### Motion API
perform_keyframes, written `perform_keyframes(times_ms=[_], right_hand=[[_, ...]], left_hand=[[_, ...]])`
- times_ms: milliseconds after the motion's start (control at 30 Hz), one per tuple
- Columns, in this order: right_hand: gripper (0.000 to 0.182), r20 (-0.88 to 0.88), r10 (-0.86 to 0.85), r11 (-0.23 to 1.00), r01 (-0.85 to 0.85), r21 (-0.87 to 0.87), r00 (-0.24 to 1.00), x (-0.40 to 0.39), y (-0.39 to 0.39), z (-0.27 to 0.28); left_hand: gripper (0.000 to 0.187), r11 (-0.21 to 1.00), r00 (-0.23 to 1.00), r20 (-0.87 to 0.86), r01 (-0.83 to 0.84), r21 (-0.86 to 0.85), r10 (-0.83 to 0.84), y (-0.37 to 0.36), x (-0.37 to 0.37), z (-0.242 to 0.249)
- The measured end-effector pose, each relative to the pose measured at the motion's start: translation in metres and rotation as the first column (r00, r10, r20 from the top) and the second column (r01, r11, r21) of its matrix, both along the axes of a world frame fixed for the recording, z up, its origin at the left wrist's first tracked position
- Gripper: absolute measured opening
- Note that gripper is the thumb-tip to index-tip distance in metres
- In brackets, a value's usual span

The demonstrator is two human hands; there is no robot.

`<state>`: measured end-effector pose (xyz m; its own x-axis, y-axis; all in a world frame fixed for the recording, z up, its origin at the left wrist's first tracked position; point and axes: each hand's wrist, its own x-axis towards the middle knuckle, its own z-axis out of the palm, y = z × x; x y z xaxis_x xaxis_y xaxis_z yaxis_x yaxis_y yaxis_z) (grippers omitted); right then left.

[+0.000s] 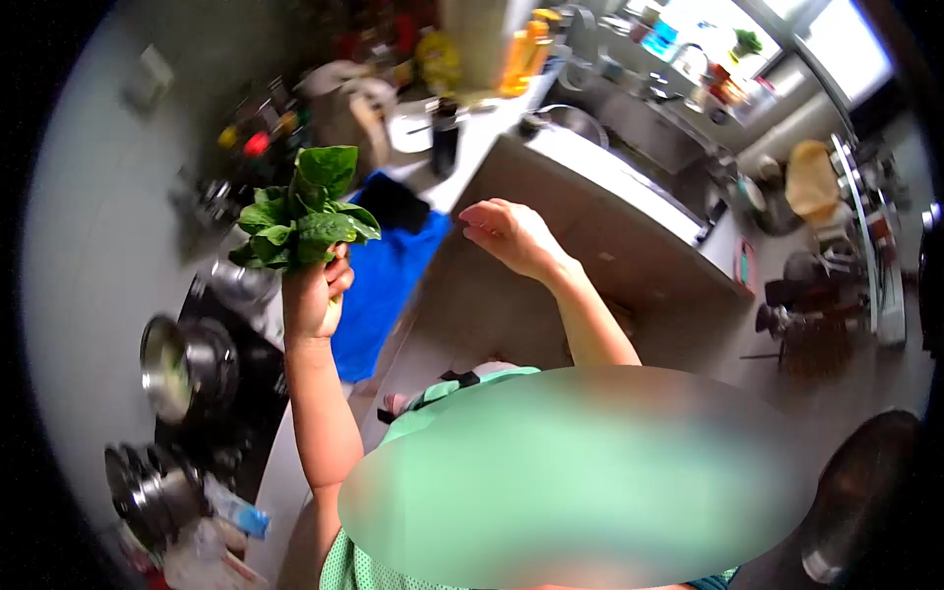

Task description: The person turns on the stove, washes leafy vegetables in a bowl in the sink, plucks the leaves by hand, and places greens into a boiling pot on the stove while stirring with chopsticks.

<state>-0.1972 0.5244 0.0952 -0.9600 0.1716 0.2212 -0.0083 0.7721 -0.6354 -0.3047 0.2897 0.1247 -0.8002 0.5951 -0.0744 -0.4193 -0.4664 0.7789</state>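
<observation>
My left hand [317, 297] is closed around the stems of a bunch of leafy greens [313, 218], held upright with the broad green leaves spreading above my fist. Behind and beside the bunch, a bright blue cloth [379, 295] hangs over the counter, with a black item [393, 204] lying on its upper part. My right hand [506, 236] is raised in front of the lower cabinets, its fingers slightly bent and loosely apart from the thumb. Nothing shows in it. It is nearest to the blue cloth's right edge but does not touch it.
A pot [167, 369] stands on the black stove [246, 403] at left, with stacked pans [152, 492] nearer. A dark bottle [445, 140] and orange bottles [526, 54] stand on the back counter. The sink [639, 123] is under the window; a rack [870, 236] stands at right.
</observation>
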Motion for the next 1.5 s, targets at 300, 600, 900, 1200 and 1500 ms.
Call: perform_keyframes(times_ms=[300, 600, 900, 1200, 1500], right_hand=[[0.019, -0.114, -0.609, 0.788, 0.615, 0.022, 0.785, 0.172, 0.186, 0.048], [0.02, -0.513, -0.79, 0.424, 0.904, -0.063, 0.335, 0.298, 0.319, 0.132], [0.023, -0.721, -0.686, -0.144, 0.989, 0.01, -0.093, 0.371, 0.487, 0.297], [0.021, -0.454, -0.782, -0.469, 0.883, -0.025, -0.428, 0.469, 0.605, 0.376], [0.022, -0.568, -0.63, -0.751, 0.601, 0.273, -0.53, 0.468, 0.62, 0.381]], left_hand=[[0.01, 0.76, 0.76, -0.024, 0.65, 0.023, -0.649, 0.287, 0.066, -0.002], [0.007, 0.374, 0.381, -0.057, 0.921, 0.105, -0.923, 0.495, 0.138, 0.018], [0.005, 0.195, 0.196, -0.023, 0.979, 0.067, -0.98, 0.63, 0.142, 0.032], [0.013, 0.108, 0.108, 0.002, 0.993, 0.048, -0.994, 0.712, 0.146, 0.027], [0.009, 0.076, 0.076, 0.011, 0.996, 0.037, -0.997, 0.74, 0.142, 0.018]])
